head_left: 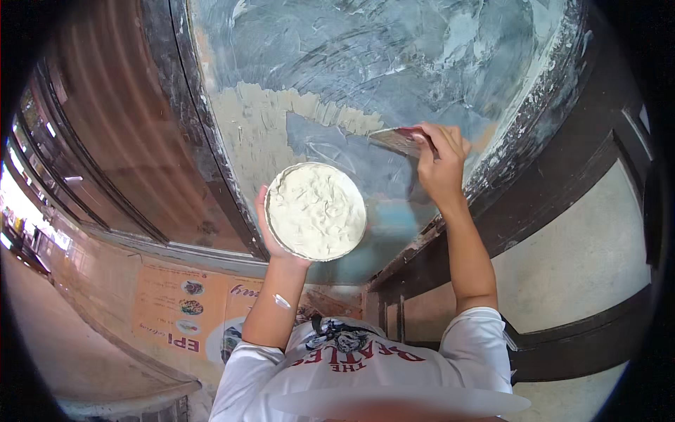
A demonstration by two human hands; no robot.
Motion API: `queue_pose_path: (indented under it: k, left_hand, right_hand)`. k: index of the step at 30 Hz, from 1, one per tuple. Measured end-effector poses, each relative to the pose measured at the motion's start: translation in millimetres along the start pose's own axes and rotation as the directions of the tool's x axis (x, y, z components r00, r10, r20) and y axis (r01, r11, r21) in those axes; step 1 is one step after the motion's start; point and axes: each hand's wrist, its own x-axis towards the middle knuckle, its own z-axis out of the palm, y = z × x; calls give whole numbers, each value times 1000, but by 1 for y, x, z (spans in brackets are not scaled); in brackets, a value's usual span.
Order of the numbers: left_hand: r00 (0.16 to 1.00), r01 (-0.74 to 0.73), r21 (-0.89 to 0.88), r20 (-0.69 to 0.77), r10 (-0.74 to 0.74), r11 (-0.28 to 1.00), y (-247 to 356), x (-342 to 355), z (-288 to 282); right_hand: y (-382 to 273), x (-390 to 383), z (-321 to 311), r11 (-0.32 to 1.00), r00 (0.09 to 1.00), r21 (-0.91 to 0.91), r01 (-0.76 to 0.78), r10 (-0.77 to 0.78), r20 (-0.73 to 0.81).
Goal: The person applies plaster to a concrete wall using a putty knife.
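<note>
White paste point(318, 211) fills the bowl point(323, 259) that my left hand point(272, 244) grasps. Beyond it, up to the right, my right hand point(443, 158) grips a scraper point(395, 141), blade by the beige coat point(253, 126) on the grey wall point(394, 84).

white glare point(15, 197) far left, strong fisheye bending.

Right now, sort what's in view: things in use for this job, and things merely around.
In use:
- round container, in left hand
- pale paste inside it
- flat scraper, in right hand
- smeared blue-grey surface

Merely around:
- orange printed sheet
- dark-framed panel
</note>
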Motion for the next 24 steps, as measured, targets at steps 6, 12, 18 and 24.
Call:
queue_pose_path:
  k: [6, 12, 18, 24]
  left_hand:
    - [991, -55, 89, -116, 65, 994, 8, -2, -12]
    - [993, -61, 82, -91, 68, 995, 13, -2, -11]
    - [991, -55, 81, -121, 64, 995, 15, -4, -13]
    - [994, -42, 97, -97, 51, 994, 16, -4, -15]
  right_hand:
    - [15, 9, 10, 996, 997, -58, -73, 73, 3]
    - [17, 8, 19, 992, 992, -72, -99, 104, 65]
    - [10, 14, 9, 990, 989, -19, -139, 140, 56]
    - [19, 26, 12, 988, 988, -1, -151, 151, 35]
